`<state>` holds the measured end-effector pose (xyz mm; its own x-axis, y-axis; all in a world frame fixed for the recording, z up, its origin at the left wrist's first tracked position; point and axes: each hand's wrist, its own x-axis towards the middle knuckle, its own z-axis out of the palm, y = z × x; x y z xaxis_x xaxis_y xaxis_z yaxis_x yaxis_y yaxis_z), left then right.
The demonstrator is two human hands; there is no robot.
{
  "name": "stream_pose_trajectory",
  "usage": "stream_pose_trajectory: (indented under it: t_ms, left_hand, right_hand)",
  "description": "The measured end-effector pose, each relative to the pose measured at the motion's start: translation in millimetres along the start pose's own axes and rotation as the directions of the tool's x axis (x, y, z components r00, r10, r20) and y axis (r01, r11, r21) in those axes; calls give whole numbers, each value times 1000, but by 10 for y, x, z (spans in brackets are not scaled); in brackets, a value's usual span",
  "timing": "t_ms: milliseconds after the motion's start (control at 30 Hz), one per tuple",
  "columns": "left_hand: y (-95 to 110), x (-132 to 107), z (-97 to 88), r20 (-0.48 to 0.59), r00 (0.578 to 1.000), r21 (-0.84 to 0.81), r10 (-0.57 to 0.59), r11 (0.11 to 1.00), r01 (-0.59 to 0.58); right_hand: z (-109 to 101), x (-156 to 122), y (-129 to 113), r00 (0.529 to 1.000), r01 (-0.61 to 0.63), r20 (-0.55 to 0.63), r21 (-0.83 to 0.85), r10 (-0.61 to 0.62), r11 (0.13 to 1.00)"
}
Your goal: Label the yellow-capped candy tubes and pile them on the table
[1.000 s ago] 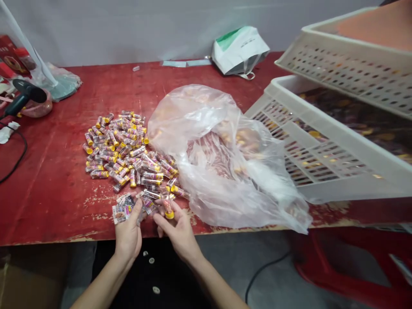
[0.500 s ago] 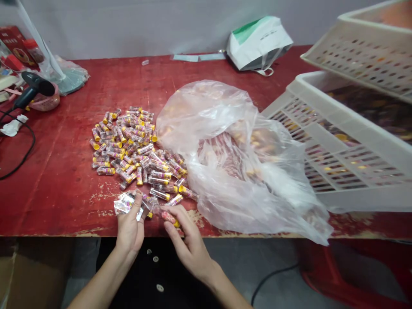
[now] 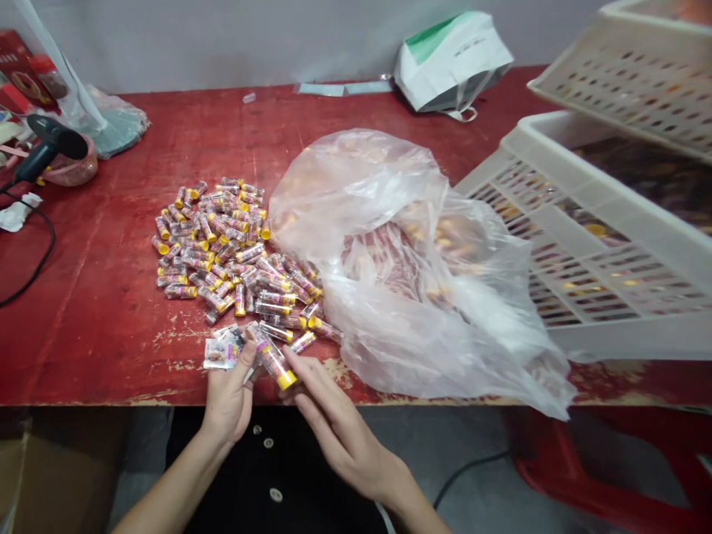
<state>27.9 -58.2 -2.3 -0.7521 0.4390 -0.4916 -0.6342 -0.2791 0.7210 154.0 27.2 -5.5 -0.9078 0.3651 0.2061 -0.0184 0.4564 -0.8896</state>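
Note:
In my left hand point(image 3: 228, 400), its thumb pressed down on top, is a sheaf of small printed labels or sachets point(image 3: 221, 351), white and silvery. A clear tube point(image 3: 271, 356) with a printed label and a yellow cap sticks out from the same grip, slanting down to the right. My right hand point(image 3: 345, 430) lies right beside the capped end, fingers stretched out and apart; whether its fingertips touch the tube I cannot tell. Just beyond both hands spreads a heap of similar yellow-capped tubes point(image 3: 222, 252) on the red table point(image 3: 100, 319).
A large translucent plastic bag point(image 3: 389, 311) slumps right of the heap, with more tubes inside. Stacked white crates point(image 3: 612, 341) stand at the right. A white and green bag point(image 3: 453, 63) lies at the back. A black handheld scanner point(image 3: 55, 137) and cable are at the left.
The tube has come into my left hand's grip, its yellow cap now pointing down to the right. My right fingers have straightened and loosened from it. The view has shifted slightly.

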Motion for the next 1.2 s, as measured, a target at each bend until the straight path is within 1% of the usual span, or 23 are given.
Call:
stream_pose_trajectory:
  t_ms: [33, 100, 167, 233, 333, 433, 500, 533, 567, 600, 633, 667, 700, 733, 767, 800, 867, 900, 933, 967, 1067, 1133, 1200]
  left_hand:
    - [-1, -7, -5, 13, 1000, 11, -2, 1000, 1]
    - [-12, -28, -10, 43, 999, 43, -19, 999, 18]
    - [-27, -51, -9, 59, 998, 66, -34, 997, 30]
    - [-39, -63, -4, 58, 998, 70, -27, 997, 23]
    - [-35, -41, 15, 37, 999, 62, -10, 998, 7]
    - [14, 29, 49, 10, 1000, 48, 3, 999, -3]
    - [83, 89, 67, 2, 999, 31, 32, 999, -32]
    - [126, 124, 69, 1, 999, 20, 48, 999, -48]
    - [174, 162, 64, 2, 998, 8, 62, 998, -62]
    - [223, 204, 50, -3, 998, 1, 67, 998, -67]
    - [271, 248, 28, -9, 998, 1, 65, 998, -65]
    - [316, 292, -1, -19, 998, 16, 61, 998, -60]
    - [354, 331, -35, -44, 997, 36, 68, 997, -66]
    - [383, 361, -71, -55, 996, 57, 73, 996, -70]
    - [400, 378, -106, -68, 995, 75, 70, 995, -64]
    - [404, 382, -136, -73, 996, 89, 57, 995, -51]
    - [370, 356, -171, -81, 997, 101, 10, 995, -1]
    - [335, 333, -173, -85, 996, 100, -18, 995, 27]
    - [295, 308, -165, -95, 994, 96, -44, 994, 53]
    - [251, 284, -148, -108, 992, 91, -69, 993, 79]
    - [142, 232, -70, -126, 983, 85, -134, 986, 146]
    - [104, 219, -16, -103, 981, 78, -162, 982, 170]
    - [88, 215, 23, -70, 983, 60, -168, 983, 173]
  right_hand:
    - [-6, 12, 8, 999, 16, -32, 37, -15, 999]
    - [20, 45, 31, 984, 53, -177, 93, -36, 994]
    - [78, 79, 55, 946, 64, -324, 110, -25, 992]
    - [140, 106, 80, 910, 52, -414, 114, 0, 992]
    - [224, 151, 125, 876, 42, -481, 148, 35, 988]
    - [311, 254, 136, 864, 20, -494, 226, 96, 974]
    - [344, 393, 103, 845, -15, -506, 297, 171, 955]
    - [330, 489, 84, 832, -22, -518, 329, 200, 944]
    - [282, 602, 71, 829, -20, -518, 348, 210, 937]
    - [187, 727, 73, 833, -7, -518, 340, 193, 941]
    - [38, 858, 94, 837, 1, -523, 296, 161, 955]
    - [-165, 984, 137, 838, -18, -530, 208, 128, 978]
    - [-418, 1098, 204, 840, -92, -531, 69, 114, 993]
    - [-705, 1193, 295, 828, -195, -548, -82, 119, 977]
    - [-1006, 1267, 408, 810, -350, -566, -252, 156, 902]
    - [-1298, 1319, 539, 799, -515, -548, -413, 247, 751]
    - [-1780, 1354, 827, 777, -607, -523, -472, 351, 640]
    - [-1947, 1336, 966, 769, -632, -494, -497, 405, 595]
    - [-2064, 1293, 1092, 765, -643, -466, -507, 445, 574]
    - [-2136, 1230, 1196, 758, -652, -442, -525, 480, 546]
    - [-2186, 985, 1366, 748, -657, -409, -573, 523, 491]
    - [-2149, 854, 1376, 768, -634, -404, -589, 497, 501]
    - [-2050, 784, 1338, 811, -583, -384, -594, 442, 554]
